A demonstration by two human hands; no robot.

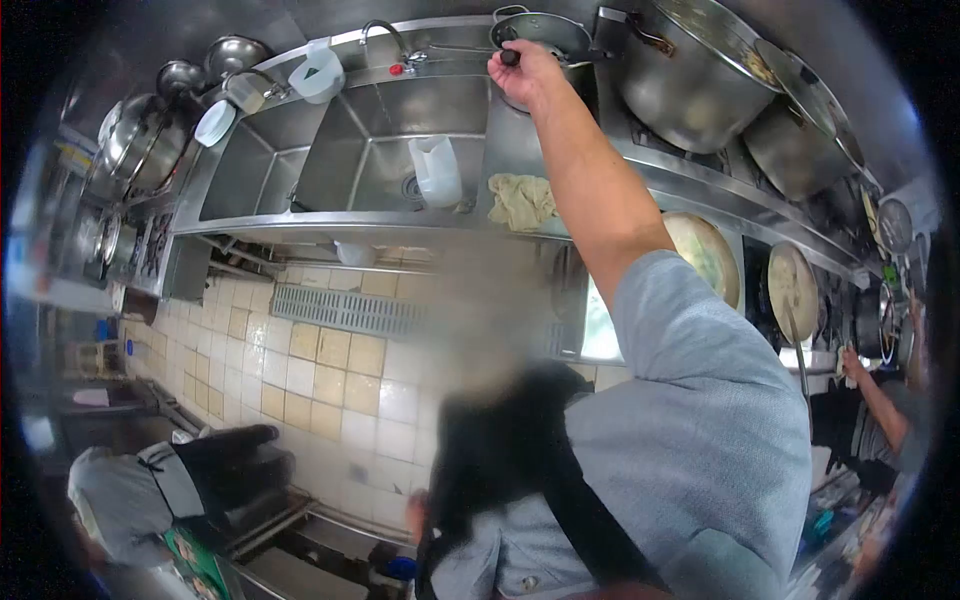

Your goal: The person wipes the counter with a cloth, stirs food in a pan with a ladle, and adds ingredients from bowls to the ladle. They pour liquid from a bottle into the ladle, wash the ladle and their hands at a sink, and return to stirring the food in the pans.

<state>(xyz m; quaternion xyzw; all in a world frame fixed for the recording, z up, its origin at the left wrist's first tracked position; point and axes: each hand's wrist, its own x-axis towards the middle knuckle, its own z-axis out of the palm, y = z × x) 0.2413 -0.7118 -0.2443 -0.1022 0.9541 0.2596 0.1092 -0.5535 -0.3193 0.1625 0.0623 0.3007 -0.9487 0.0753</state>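
My right hand reaches up past the back edge of the counter, closed around a black knob-like handle. Just behind it are a round metal pot and a long thin metal rod. Low beside my body, my left hand shows only as a small blurred patch, its fingers hidden. Left of my right arm, a white plastic jug lies in the steel sink. A thin stream of water falls from the faucet. A beige cloth rests on the counter edge below my forearm.
Large steel pots stand on the stove at the right, with wide pans nearer. One co-worker is at lower left, another person's arm at far right. Metal bowls are stacked left. Below runs a tiled floor.
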